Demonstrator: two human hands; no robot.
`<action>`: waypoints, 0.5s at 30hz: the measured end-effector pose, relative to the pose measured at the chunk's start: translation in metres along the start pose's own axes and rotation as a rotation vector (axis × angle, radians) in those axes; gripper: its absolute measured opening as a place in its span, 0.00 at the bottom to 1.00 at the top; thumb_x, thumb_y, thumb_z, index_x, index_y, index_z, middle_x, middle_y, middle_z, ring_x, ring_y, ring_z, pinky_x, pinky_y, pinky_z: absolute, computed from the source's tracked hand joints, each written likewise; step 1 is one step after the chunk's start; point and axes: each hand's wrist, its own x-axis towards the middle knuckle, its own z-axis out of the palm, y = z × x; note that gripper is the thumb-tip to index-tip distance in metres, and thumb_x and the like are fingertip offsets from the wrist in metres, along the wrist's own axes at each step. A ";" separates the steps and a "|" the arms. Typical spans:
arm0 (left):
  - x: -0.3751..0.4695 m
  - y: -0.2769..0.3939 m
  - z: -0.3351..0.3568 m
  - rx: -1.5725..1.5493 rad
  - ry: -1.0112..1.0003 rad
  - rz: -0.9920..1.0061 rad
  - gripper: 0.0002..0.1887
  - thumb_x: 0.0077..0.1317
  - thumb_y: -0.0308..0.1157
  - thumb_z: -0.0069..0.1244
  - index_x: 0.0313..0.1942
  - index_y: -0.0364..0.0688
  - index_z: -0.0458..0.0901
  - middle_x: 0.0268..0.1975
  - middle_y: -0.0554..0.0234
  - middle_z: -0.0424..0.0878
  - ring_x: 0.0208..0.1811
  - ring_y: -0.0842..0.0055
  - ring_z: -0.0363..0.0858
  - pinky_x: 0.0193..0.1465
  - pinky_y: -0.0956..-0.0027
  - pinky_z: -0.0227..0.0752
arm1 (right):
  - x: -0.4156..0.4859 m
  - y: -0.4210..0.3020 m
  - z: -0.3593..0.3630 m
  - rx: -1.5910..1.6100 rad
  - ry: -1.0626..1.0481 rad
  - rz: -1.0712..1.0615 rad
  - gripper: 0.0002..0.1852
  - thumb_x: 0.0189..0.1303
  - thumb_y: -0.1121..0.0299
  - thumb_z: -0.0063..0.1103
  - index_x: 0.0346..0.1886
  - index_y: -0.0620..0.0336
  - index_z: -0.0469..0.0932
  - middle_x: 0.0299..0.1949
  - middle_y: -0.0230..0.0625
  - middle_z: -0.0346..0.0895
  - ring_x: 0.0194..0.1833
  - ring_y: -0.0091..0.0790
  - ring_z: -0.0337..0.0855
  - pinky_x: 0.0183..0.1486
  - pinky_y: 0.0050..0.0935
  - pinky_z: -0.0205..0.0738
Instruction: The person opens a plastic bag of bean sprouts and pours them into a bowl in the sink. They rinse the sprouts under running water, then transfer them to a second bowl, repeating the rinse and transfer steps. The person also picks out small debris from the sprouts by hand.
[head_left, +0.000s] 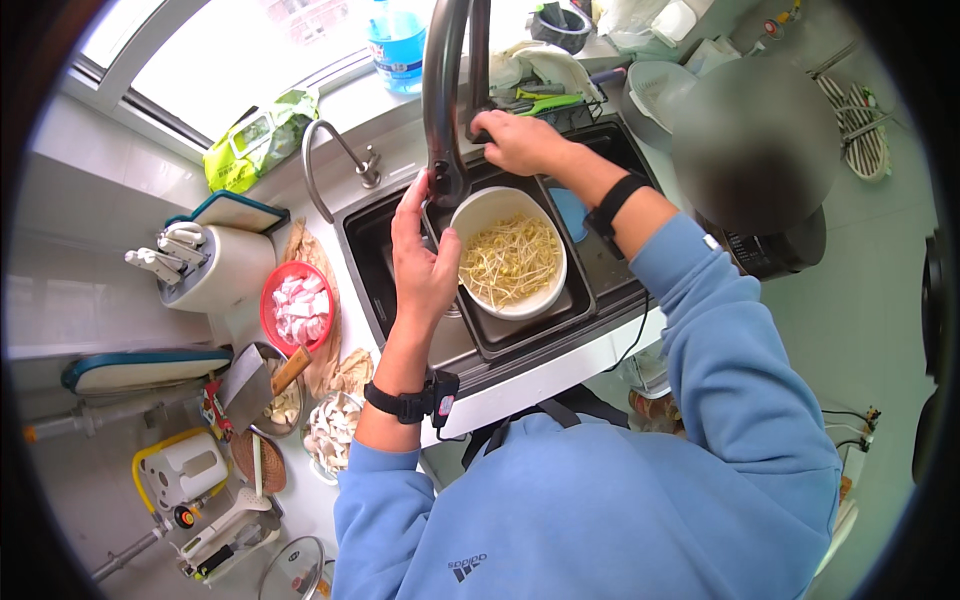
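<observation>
A white bowl (556, 291) of bean sprouts (514, 259) stands in the dark sink (480, 341). The head of a dark pull-down faucet (448, 120) hangs over the bowl's far edge. My left hand (426, 259) is raised at the bowl's left side beside the faucet head, fingers extended; whether its fingertips touch the head I cannot tell. With curled fingers, my right hand (521, 141) is at the faucet's handle (482, 136), near its base. No water stream can be made out. Black straps circle both wrists.
Left of the sink are a red bowl (264, 307) of sliced meat, a bowl of cut mushrooms (332, 435), a cleaver (244, 386) lying across a metal bowl, and a knife block (225, 274). A small curved tap (311, 172) rises behind the sink. A blue dish (568, 212) lies in its right part.
</observation>
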 end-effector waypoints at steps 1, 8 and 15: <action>0.000 0.001 -0.002 -0.002 -0.008 -0.007 0.37 0.60 0.18 0.50 0.72 0.35 0.65 0.69 0.49 0.71 0.71 0.62 0.70 0.76 0.61 0.58 | -0.002 0.005 -0.005 -0.041 -0.066 -0.011 0.20 0.64 0.64 0.54 0.60 0.51 0.73 0.58 0.42 0.78 0.55 0.51 0.82 0.58 0.47 0.76; 0.003 0.021 0.012 0.060 -0.183 0.071 0.35 0.59 0.18 0.50 0.69 0.38 0.69 0.68 0.49 0.73 0.71 0.57 0.69 0.76 0.60 0.57 | -0.057 0.000 -0.019 0.634 0.170 -0.178 0.22 0.68 0.60 0.60 0.61 0.59 0.77 0.46 0.39 0.83 0.48 0.32 0.85 0.50 0.31 0.78; -0.038 -0.046 0.046 -0.069 -0.104 -0.452 0.21 0.68 0.25 0.53 0.62 0.40 0.79 0.54 0.57 0.83 0.44 0.75 0.83 0.50 0.66 0.78 | -0.098 -0.008 -0.018 0.765 0.373 -0.268 0.27 0.60 0.56 0.72 0.60 0.60 0.78 0.46 0.38 0.84 0.45 0.33 0.85 0.49 0.31 0.79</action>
